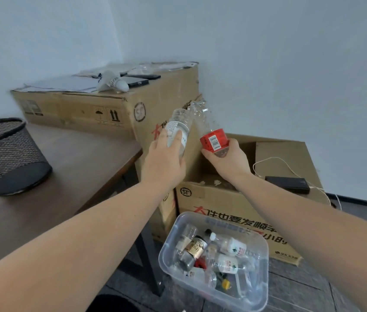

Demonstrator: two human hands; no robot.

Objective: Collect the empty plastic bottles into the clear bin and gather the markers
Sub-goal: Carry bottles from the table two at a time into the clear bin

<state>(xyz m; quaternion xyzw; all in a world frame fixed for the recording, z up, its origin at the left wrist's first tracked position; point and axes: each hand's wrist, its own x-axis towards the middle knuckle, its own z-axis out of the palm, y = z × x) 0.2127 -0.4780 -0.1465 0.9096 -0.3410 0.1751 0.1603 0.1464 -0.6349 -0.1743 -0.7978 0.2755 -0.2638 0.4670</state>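
Note:
My left hand (163,164) grips a clear plastic bottle with a white label (178,127), raised in front of the tall cardboard box. My right hand (225,159) holds a clear bottle with a red label (213,139) by its lower part, its body pointing up and left. The two bottles nearly touch near their upper ends. Below them on the floor stands the clear bin (261,298), holding several empty bottles with white, gold and dark labels. No markers are visible.
A black mesh wastebasket (7,154) stands on the brown table (83,154) at left. A large cardboard box (110,109) carries papers and dark flat devices. An open cardboard box (234,206) at right holds a black device (287,184) with a white cable.

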